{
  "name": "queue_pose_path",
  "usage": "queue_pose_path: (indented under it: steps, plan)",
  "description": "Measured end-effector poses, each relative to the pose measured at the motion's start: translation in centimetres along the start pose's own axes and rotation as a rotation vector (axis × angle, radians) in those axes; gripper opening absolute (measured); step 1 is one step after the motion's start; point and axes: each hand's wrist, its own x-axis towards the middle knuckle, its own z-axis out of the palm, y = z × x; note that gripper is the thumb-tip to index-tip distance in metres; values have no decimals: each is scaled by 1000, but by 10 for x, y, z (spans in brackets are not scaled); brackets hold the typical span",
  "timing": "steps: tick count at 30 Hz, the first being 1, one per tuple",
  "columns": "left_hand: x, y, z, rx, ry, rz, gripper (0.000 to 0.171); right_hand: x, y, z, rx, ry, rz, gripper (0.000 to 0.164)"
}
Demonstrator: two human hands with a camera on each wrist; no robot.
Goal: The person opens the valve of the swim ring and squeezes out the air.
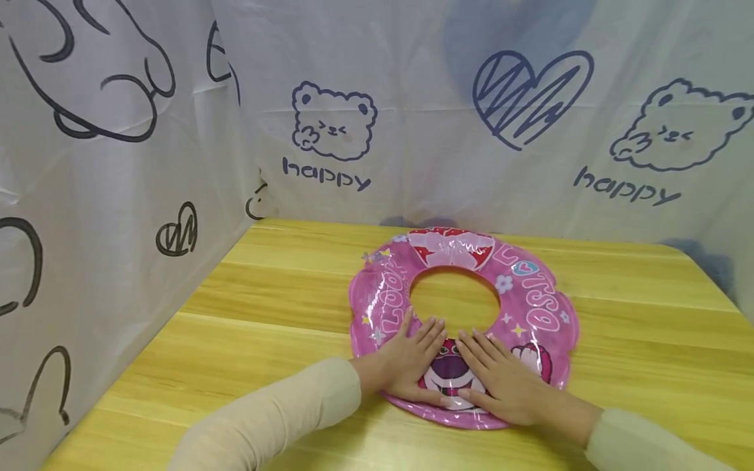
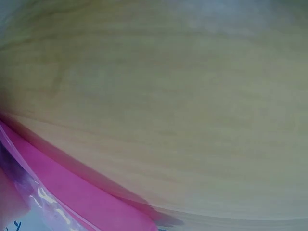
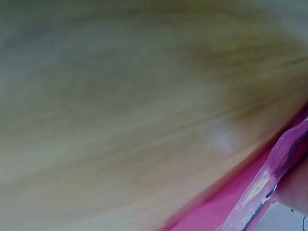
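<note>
A pink inflatable swim ring (image 1: 385, 294) with printed letters, flowers, a bow and a bear face lies flat on the wooden table in the head view. My left hand (image 1: 412, 363) rests on its near side, left of the bear face, fingers spread and straight toward the hole. Across from it, my right hand (image 1: 506, 379) lies with straight fingers on the right of the face. Both thumbs point inward below the bear's nose. Part of the ring's pink edge (image 2: 82, 187) shows low in the left wrist view, and its shiny rim (image 3: 255, 192) at lower right in the right wrist view.
The yellow wood-grain table (image 1: 265, 294) extends around the ring on all sides. Behind it hangs a white curtain (image 1: 412, 150) printed with hearts, bears and "happy". Another printed curtain (image 1: 118, 216) runs along the left edge.
</note>
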Motion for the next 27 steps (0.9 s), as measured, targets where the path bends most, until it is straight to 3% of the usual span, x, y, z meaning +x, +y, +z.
queue_pose_path:
  steps: [13, 21, 27]
  plan:
    - [1, 2, 0, 2, 1, 4, 104, -3, 1, 3, 25, -66, 21, 65]
    - [3, -2, 1, -176, -39, -13, 103, 2, 7, 0, 382, -162, 120, 65]
    - [1, 0, -1, -123, -35, -18, 105, 2, 7, 1, 341, -168, 89, 68]
